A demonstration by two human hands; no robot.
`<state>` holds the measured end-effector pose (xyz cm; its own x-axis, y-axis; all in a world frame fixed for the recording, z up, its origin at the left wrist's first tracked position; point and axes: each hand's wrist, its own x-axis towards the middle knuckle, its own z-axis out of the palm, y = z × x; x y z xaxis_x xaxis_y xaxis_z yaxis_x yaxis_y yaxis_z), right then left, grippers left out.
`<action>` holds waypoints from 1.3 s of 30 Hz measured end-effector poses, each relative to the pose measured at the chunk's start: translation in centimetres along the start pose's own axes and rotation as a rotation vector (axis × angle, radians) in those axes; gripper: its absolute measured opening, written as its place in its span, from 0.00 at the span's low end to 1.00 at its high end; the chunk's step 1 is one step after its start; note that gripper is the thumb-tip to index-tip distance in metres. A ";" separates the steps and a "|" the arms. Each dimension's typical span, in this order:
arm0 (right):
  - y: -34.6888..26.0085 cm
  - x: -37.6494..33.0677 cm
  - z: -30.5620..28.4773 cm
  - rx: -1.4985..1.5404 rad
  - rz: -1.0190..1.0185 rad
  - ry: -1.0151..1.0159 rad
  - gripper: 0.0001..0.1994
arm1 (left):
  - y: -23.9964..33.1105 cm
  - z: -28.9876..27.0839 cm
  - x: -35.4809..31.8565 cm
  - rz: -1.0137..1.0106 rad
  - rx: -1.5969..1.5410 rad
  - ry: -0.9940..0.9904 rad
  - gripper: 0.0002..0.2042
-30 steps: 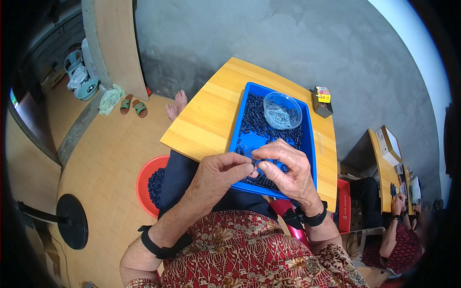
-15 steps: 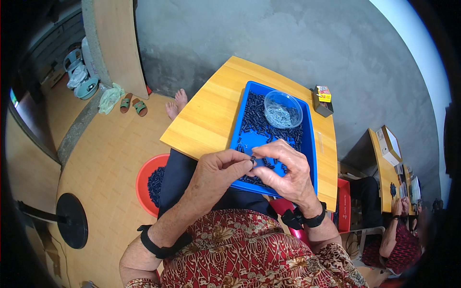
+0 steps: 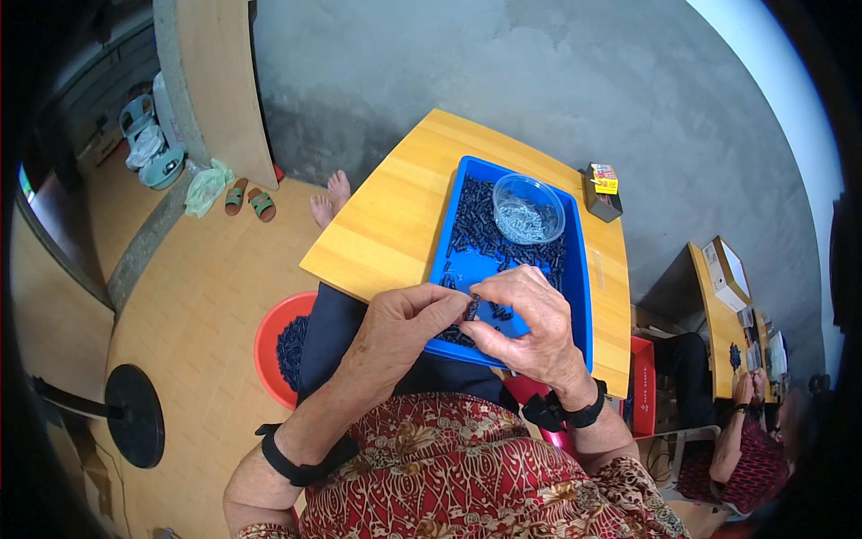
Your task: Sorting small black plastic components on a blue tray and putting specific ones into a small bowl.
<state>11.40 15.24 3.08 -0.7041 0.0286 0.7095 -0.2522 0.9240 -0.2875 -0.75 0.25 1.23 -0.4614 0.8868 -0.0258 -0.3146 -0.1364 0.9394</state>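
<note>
My right hand (image 3: 532,322) holds a small black ribbed plastic plug (image 3: 472,308) upright between thumb and forefinger. Against its left side, my left hand (image 3: 400,331) is closed in a pinch; whatever sits between those fingertips is too small to make out. Both hands are over the near edge of a blue tray (image 3: 587,296). Many similar black plugs (image 3: 474,216) lie loose in the tray, heaped toward its far end. Among them stands a round clear tub (image 3: 558,216) of small shiny metal pieces (image 3: 521,221).
The tray rests on a yellow wooden table (image 3: 377,234). A dark box (image 3: 602,205) with a yellow packet stands at its far right corner. Left of my leg, a red basin (image 3: 267,346) holds dark plugs. A co-worker (image 3: 741,449) sits at another table on the right.
The plug has turned more upright and shows more clearly in my right fingers. My right hand has shifted slightly; the left stays pinched beside it.
</note>
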 end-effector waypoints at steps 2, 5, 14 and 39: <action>0.0 0.0 -0.1 -0.023 -0.007 -0.002 0.16 | 0.0 0.0 -0.1 -0.034 -0.014 -0.003 0.09; -0.2 0.1 -0.1 -0.022 -0.030 -0.022 0.16 | -0.4 -0.3 0.0 -0.011 -0.014 -0.051 0.09; 0.0 0.1 0.3 -0.013 -0.029 -0.019 0.15 | -0.4 -0.3 0.1 -0.039 -0.037 -0.045 0.09; 0.1 0.0 0.4 -0.011 -0.045 -0.018 0.13 | -0.1 -0.6 0.2 -0.033 0.049 -0.057 0.09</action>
<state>11.13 15.16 2.81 -0.7040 -0.0197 0.7099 -0.2767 0.9282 -0.2486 -1.25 0.20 0.89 -0.4032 0.9143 -0.0384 -0.2868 -0.0865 0.9541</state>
